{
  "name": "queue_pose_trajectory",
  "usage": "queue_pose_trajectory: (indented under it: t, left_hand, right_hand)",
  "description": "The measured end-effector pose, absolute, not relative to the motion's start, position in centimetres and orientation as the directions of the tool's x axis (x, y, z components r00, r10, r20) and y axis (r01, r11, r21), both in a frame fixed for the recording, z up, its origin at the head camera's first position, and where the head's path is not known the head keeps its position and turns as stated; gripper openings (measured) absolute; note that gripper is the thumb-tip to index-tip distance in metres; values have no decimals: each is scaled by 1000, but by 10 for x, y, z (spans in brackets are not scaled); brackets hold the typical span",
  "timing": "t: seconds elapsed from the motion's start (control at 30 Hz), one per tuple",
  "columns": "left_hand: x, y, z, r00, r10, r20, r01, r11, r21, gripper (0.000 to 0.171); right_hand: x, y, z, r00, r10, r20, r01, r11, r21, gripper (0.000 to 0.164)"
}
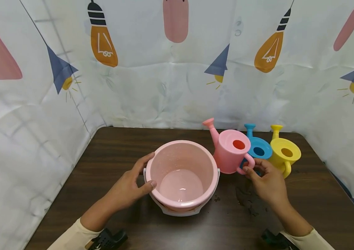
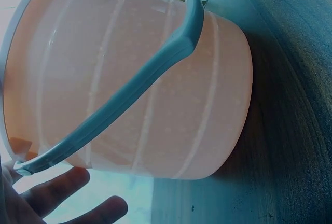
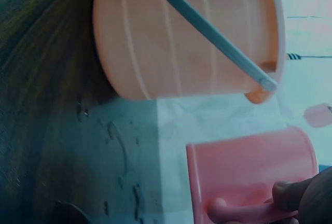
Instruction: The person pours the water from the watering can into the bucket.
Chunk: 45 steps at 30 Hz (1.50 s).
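A: Where's the pink can (image 1: 229, 158)?
B: Just R of the bucket (image 1: 183, 159), held up off the worktop (image 1: 127, 149), spout tilted up.
A: R hand (image 1: 269, 182)?
B: Pinching the can handle (image 1: 250, 160), thumb + fingers.
A: L hand (image 1: 128, 189)?
B: At L side of bucket, thumb on the rim, fingers spread & fairly straight, not clenched.
A: Bucket itself?
B: Upright on worktop, betw. both hands; bucket handle (image 2: 127, 97) hangs down against it.
A: Other stuff?
B: Blue can (image 1: 258, 143) further R of bucket, then yellow can (image 1: 278, 159), farthest out. Wet drops (image 1: 242, 198) R of bucket too. Printed cloth (image 1: 170, 86) behind it.
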<state>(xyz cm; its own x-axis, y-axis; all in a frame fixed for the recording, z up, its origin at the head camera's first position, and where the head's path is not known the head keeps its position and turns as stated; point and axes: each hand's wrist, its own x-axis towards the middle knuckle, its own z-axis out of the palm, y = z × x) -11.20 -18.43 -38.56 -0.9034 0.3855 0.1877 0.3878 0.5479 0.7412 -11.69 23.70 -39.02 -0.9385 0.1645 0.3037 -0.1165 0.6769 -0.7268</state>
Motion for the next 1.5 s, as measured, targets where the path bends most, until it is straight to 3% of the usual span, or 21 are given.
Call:
queue_pose_trajectory:
  t: [0.83,1.5]
  left_hand:
    - [-112,-186,-385,-907,380,180,380,557,738,79]
    - [-112,-185,-386,-908,378,181,377,547,747,79]
  right_hand:
    - [-134,212,-424,-937,273,220,8,643,-766,35]
    - [-140,211,-436,-944,283,167,68,665,-743,40]
